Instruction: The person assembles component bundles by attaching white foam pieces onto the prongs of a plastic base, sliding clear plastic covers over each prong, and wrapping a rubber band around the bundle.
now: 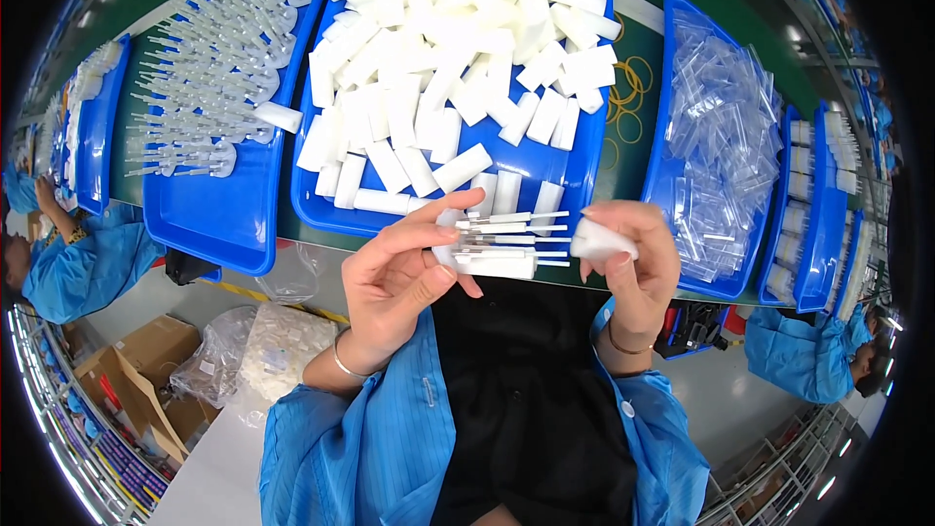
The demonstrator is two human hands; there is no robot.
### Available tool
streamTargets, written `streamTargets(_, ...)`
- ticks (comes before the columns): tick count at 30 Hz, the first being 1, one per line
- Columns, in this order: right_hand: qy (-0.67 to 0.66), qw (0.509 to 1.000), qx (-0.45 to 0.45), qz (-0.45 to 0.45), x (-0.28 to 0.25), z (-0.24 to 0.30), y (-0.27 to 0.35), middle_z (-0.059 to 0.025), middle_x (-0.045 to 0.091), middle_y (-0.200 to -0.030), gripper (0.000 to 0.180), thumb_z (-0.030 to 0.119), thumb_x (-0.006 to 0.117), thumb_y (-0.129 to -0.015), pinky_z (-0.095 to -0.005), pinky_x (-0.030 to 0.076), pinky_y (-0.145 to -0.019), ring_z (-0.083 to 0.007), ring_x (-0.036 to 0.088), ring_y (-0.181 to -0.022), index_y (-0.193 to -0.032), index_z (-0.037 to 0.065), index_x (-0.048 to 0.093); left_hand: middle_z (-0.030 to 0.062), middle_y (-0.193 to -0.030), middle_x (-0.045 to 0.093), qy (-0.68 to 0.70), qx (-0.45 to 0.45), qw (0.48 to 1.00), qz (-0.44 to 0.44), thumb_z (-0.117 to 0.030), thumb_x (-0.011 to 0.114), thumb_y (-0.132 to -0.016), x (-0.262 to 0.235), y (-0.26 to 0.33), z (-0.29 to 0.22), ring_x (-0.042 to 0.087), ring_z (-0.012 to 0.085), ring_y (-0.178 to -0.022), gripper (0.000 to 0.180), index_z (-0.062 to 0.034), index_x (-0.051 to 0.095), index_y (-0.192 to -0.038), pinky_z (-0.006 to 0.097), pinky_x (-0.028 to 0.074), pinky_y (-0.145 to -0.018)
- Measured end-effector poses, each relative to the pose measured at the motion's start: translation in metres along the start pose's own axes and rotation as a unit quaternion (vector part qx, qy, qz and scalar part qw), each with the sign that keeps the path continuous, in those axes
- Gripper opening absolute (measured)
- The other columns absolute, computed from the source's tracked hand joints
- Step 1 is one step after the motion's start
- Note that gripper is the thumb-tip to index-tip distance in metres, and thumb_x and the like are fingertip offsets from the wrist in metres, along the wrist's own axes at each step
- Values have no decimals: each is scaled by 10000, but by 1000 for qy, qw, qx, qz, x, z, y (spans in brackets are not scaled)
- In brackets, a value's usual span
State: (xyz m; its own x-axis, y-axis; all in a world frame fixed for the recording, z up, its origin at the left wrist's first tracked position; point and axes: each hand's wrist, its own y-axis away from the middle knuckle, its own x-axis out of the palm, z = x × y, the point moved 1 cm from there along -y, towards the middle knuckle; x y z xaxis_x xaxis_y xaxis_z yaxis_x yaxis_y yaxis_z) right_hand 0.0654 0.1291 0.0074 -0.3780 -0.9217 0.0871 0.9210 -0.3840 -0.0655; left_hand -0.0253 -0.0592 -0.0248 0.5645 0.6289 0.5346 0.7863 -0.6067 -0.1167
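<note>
Nearest, blue sleeves point(365, 448) flank a black garment point(521, 399), and the two hands meet above it at the worktop's point(638, 44) near edge. The left hand point(390, 278), with a bracelet point(341, 358) at its wrist, grasps the part point(446, 234) by its round, translucent end between thumb and fingers. Thin pins point(550, 228) run from this end toward the right; white material lies along the lower ones. The right hand point(648, 248), with a band point(628, 348) at its wrist, pinches a white block point(602, 242) just beside the pin tips; whether the two touch cannot be told.

Directly beyond the hands stands the middle tray point(336, 221), blue, heaped with white blocks point(438, 49), several lying singly near its front wall. To its left, the left tray point(209, 209) carries many pinned parts point(224, 68) in its far portion, and a stray block point(278, 117) lies by its right rim. To the right, yellow rings point(630, 127) rest on the green worktop, next to the right tray point(651, 175) of clear plastic pieces point(721, 127).

Farther out, more blue trays point(820, 224) hold white items. At the margins, co-workers in blue appear at left point(88, 268) and right point(804, 356); lower left, beyond the sleeve, are an open carton point(156, 356) and plastic bags point(287, 346).
</note>
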Motion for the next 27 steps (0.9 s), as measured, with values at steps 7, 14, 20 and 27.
streamTargets(7, 16, 990, -138, -26, -11, -16, -8, -83, 539, -717, 146, 66, 589, -835, -206, 331, -539, -90, 454, -620, -906, -32, 507, 319, -1227, 440, -49, 7, 999, -22, 30, 594, -804, 4, 1, -1, 605, 267, -941, 252, 54, 558, -1052, 315, 560, -671)
streamTargets(14, -64, 988, -103, -99, -9, -23, -1, -72, 551, -706, 175, 117, 618, -834, -179, 324, -500, -66, 451, -563, -866, -8, 499, 305, -1181, 491, -123, 26, 992, -34, 35, 632, -773, 7, 2, -2, 621, 231, -890, 238, 64, 590, -1005, 285, 542, -675)
streamTargets(20, -49, 987, -108, -110, 4, -19, -7, -1, 365, -544, 301, 275, 478, -926, -169, 190, -386, -34, 311, -449, -811, -2, 468, 288, -1129, 542, -171, 34, 984, -30, 25, 668, -741, 6, 4, -3, 627, 195, -809, 241, 44, 614, -975, 258, 507, -682)
streamTargets(27, -76, 996, -28, -39, 4, -17, -5, -62, 548, -784, 224, 173, 467, -933, -167, 278, -440, -18, 373, -503, -921, -31, 558, 275, -1111, 561, -167, 41, 984, -52, 22, 700, -709, 9, 3, -2, 635, 206, -821, 325, 57, 600, -1016, 250, 516, -679)
